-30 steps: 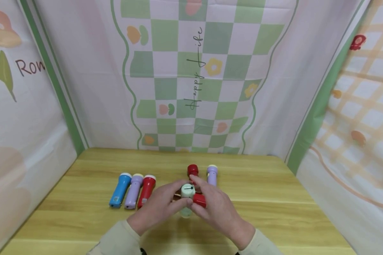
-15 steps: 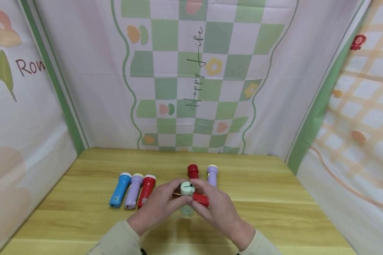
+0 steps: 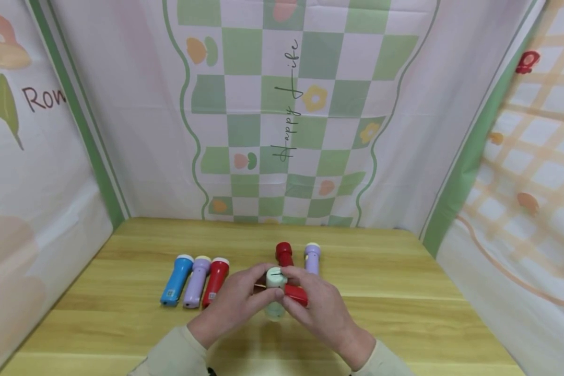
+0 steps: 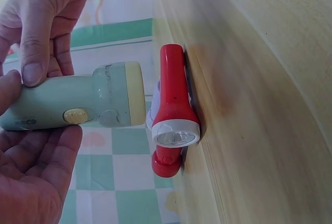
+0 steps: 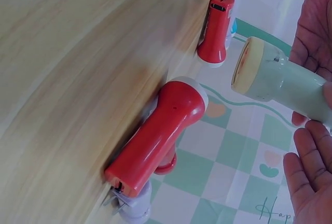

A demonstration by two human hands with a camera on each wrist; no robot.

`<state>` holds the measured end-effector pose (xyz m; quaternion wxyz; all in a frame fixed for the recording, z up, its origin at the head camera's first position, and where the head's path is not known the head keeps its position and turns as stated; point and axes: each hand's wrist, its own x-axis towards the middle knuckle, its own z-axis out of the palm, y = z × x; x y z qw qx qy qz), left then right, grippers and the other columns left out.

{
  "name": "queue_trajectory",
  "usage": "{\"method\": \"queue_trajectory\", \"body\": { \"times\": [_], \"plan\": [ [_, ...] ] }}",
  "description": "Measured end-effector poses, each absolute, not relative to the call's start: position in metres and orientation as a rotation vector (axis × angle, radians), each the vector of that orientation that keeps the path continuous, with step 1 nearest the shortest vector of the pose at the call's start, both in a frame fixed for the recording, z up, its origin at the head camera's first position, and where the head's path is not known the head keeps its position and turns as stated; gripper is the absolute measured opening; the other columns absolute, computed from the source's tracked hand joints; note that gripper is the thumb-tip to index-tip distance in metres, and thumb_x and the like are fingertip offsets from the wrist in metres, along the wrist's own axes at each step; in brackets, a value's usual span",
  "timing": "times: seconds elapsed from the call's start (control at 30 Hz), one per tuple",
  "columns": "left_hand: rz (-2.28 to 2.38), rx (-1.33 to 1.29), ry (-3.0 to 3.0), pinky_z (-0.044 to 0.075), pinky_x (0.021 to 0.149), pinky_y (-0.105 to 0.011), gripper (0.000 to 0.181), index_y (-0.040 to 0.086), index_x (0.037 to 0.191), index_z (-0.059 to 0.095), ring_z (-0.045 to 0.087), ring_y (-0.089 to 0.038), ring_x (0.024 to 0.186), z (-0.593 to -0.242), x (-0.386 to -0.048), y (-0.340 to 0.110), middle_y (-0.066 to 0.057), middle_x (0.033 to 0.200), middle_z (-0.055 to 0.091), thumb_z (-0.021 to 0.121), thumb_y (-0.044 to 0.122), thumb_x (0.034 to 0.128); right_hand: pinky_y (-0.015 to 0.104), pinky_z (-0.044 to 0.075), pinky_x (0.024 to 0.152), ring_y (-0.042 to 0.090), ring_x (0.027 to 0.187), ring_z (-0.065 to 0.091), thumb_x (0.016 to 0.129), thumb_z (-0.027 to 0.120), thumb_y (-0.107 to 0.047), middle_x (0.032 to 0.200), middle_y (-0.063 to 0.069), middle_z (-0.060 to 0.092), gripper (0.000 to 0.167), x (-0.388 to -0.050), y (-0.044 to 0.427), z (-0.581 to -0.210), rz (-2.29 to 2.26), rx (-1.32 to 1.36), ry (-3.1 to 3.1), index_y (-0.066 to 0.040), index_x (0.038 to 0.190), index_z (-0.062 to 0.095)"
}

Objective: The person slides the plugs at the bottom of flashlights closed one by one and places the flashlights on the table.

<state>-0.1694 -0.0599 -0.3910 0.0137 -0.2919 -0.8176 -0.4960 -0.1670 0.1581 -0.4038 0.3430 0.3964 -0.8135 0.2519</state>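
A blue flashlight (image 3: 176, 282) lies furthest left, well apart from the fingers, on the wooden table (image 3: 404, 313). Close beside it, nearer the fingers, comes the left purple flashlight (image 3: 197, 282), then the left red flashlight (image 3: 218, 279), its tail end just beside the left hand (image 3: 237, 300) in the head view. All three have their pale-rimmed heads pointing away from the person.

The left hand's thumb and fingers are narrowed on the left side of a green flashlight (image 3: 275, 284), holding it. The green flashlight stands upright between the two hands, slotted tail up at the fingertips and cream-rimmed head pointing down below them, with a gap over the table. Its yellow switch (image 4: 77, 115) shows near the left fingertips.

Behind the green flashlight, lower than the fingers, a crosswise red flashlight (image 5: 158, 136) lies on the table, lens to the left and tail partly covered by the right fingers in the head view. Farther off, past the right fingertips, is the far red flashlight (image 3: 284, 253).

The right hand (image 3: 326, 308) grips the other side of the green flashlight, thumb and fingers likewise narrowed on it. Beyond those fingers lies the right purple flashlight (image 3: 312, 258).
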Motion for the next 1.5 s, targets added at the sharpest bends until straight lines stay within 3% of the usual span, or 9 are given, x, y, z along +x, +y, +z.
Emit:
{"method": "queue_trajectory", "body": {
  "times": [0.2,0.37,0.53,0.9,1.17,1.5],
  "plan": [
    [-1.545,-0.912,-2.543,0.059,0.091,-0.023,0.032,0.025,0.131,0.063,0.068,-0.007,0.103,-0.3895,-0.1683,-0.0592,0.011,0.117,0.071,0.066,0.041,0.1028,0.028,0.062,0.083,0.012,0.096,0.075,0.099,0.073,-0.034,0.114,0.001,0.076,0.04,-0.1672,0.1592,-0.4051,0.651,1.024,-2.108,-0.009,0.129,0.062],
    [-1.55,-0.895,-2.558,0.058,0.091,-0.022,0.029,0.028,0.129,0.064,0.068,-0.006,0.102,-0.3881,-0.1679,-0.0588,0.014,0.115,0.07,0.066,0.04,0.1027,0.027,0.061,0.085,0.011,0.099,0.074,0.101,0.07,-0.04,0.115,0.0,0.075,0.04,-0.1659,0.1592,-0.4027,0.668,1.015,-2.147,-0.01,0.127,0.063],
    [-1.53,-0.885,-2.567,0.059,0.091,-0.023,0.027,0.028,0.128,0.064,0.067,-0.006,0.101,-0.3874,-0.1675,-0.0585,0.014,0.114,0.07,0.066,0.039,0.1031,0.027,0.062,0.084,0.012,0.096,0.075,0.1,0.071,-0.035,0.113,0.001,0.076,0.039,-0.1669,0.1586,-0.4027,0.668,1.039,-2.12,-0.009,0.127,0.063],
    [-1.467,-0.895,-2.531,0.058,0.088,-0.019,0.023,0.028,0.125,0.065,0.068,-0.005,0.099,-0.3878,-0.1652,-0.0581,0.014,0.112,0.07,0.068,0.033,0.1028,0.026,0.061,0.085,0.011,0.097,0.075,0.087,0.086,-0.023,0.113,0.0,0.076,0.045,-0.1652,0.1588,-0.4018,0.675,1.025,-2.155,-0.009,0.125,0.064],
    [-1.45,-0.895,-2.509,0.058,0.086,-0.018,0.024,0.025,0.124,0.065,0.068,-0.008,0.097,-0.3901,-0.1634,-0.0582,0.012,0.111,0.071,0.069,0.032,0.1023,0.026,0.061,0.086,0.01,0.098,0.075,0.095,0.079,-0.031,0.112,-0.001,0.077,0.04,-0.1649,0.1587,-0.4008,0.683,1.045,-2.158,-0.01,0.125,0.063],
    [-1.393,-0.91,-2.5,0.058,0.084,-0.018,0.021,0.021,0.121,0.067,0.067,-0.005,0.093,-0.3918,-0.1624,-0.0581,0.011,0.107,0.071,0.071,0.028,0.1012,0.025,0.061,0.088,0.008,0.098,0.074,0.082,0.089,-0.016,0.116,-0.003,0.076,0.05,-0.1616,0.1583,-0.4007,0.713,1.044,-2.187,-0.013,0.126,0.066]
  ]
}}
